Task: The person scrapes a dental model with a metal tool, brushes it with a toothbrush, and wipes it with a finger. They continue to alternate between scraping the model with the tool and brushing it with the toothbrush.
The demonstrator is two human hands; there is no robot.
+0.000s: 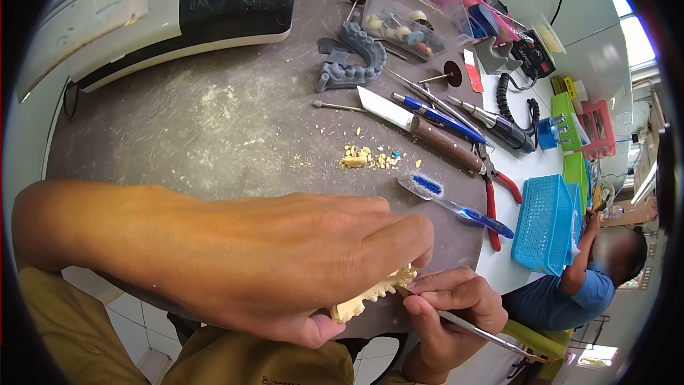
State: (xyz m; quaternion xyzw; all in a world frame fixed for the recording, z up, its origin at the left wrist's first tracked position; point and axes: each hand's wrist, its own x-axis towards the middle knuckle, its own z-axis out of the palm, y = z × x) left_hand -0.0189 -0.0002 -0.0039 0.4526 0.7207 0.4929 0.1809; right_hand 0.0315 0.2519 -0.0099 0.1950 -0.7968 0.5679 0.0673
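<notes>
Closest to us, our left hand (313, 242) curls over a cream model of teeth (370, 298), thumb at the model's left end and fingers folded over its far side, so much of it is hidden. Our right hand (445, 339), just right of the model, pinches a thin metal tool (484, 334) like a pen, its working end aimed at the row of teeth; whether the tip touches, we cannot tell. We hold the model by the near edge of the counter (271, 100), and cannot tell if it rests on anything.

Our left grip, we judge, should be firm without squeezing, since the narrow teeth look brittle. We would do well to brace a right finger against the model, use short, light strokes, and mind our left fingertips in case the tool slips. Beyond the model lie yellow crumbs (354, 160); beyond it and to the right, the toothbrush (470, 215) looks handy for dust. Farther beyond the model, a wood-handled knife (422, 130) and a grey model of teeth (342, 77) sit well apart from our hands.
</notes>
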